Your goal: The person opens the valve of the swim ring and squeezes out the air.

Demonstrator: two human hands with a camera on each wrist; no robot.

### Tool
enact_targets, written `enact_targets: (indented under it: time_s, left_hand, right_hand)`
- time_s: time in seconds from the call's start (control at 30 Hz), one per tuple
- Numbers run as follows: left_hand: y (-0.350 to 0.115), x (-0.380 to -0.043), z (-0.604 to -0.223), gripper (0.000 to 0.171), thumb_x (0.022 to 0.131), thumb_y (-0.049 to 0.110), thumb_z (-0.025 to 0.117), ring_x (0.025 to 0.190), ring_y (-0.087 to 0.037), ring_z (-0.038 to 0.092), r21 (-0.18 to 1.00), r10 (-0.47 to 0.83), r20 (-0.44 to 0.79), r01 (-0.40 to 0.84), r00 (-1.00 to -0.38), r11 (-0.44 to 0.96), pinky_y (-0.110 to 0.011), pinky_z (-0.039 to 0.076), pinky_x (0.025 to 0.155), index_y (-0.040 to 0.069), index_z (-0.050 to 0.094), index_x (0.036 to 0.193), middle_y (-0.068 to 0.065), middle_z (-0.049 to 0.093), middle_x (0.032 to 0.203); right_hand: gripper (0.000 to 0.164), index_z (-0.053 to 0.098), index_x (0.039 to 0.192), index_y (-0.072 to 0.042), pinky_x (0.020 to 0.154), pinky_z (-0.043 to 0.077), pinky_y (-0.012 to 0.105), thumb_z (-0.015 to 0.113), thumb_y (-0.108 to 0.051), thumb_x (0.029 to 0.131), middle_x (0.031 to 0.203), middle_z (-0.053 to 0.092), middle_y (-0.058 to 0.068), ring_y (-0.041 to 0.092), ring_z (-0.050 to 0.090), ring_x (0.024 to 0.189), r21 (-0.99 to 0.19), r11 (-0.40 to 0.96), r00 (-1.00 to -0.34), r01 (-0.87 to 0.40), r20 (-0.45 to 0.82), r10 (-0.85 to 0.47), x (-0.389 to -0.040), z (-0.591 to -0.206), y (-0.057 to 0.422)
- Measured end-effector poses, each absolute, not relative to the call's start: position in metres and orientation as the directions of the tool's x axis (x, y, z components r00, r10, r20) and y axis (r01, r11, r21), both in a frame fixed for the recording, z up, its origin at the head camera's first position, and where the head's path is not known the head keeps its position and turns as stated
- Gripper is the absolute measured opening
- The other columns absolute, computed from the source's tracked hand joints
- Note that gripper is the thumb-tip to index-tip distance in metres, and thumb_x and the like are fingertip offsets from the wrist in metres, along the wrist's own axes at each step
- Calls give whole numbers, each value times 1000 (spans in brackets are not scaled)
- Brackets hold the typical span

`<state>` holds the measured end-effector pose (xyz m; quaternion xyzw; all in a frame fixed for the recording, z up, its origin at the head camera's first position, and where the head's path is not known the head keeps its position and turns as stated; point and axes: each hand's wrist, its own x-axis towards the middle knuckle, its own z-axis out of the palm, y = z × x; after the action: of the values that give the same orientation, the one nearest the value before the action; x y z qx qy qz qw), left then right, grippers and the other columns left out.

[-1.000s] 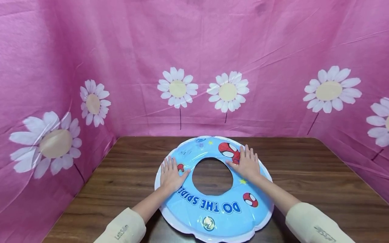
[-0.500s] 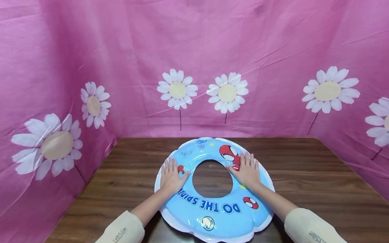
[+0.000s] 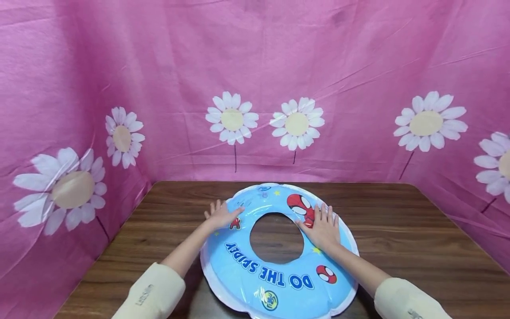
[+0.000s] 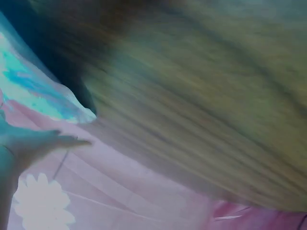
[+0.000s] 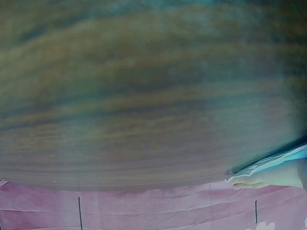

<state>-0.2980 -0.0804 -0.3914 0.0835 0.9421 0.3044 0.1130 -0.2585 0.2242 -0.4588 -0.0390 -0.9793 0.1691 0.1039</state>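
Note:
A blue inflatable swim ring (image 3: 275, 283) with a white edge lies on the wooden table, printed with red masked faces and "DO THE SPIDEY". My right hand (image 3: 324, 228) rests flat on its right side, fingers straight, over part of a red figure. At the ring's upper left edge is my left hand (image 3: 221, 215), thumb stretched across the blue surface and fingers reaching past the rim. In the left wrist view the left hand (image 4: 33, 143) shows beside the ring's edge (image 4: 53, 100). The right wrist view catches the right hand (image 5: 273, 176) along the ring's rim.
The brown wooden table (image 3: 398, 230) extends on both sides of the ring. Behind it and to both sides hangs a pink cloth (image 3: 255, 53) printed with white daisies. Cream sleeves (image 3: 155, 288) cover my forearms.
My left hand has lifted off its flat rest and moved up and outward to the ring's edge, uncovering more lettering and a red figure. The right hand stays on the ring.

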Motion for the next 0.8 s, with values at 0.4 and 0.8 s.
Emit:
enact_targets:
  time_s: [0.4,0.8]
  left_hand:
    - [-51,-312,-454,91,88,65,33,136,-36,3,263,244,191,289,-951,921,-55,2,105,-1,11,146,-21,6,150]
    - [-50,-313,-454,85,90,65,26,136,-37,3,261,257,163,293,-953,920,-55,1,105,5,10,147,-16,6,151]
  right_hand:
    - [99,15,143,7,103,-3,57,48,-63,83,146,9,30,46,0,132,-348,937,-976,38,188,109,-257,-457,223]
    - [76,35,132,13,101,11,62,58,-43,85,134,33,35,56,19,124,-393,920,-984,-6,165,64,-265,-419,230]
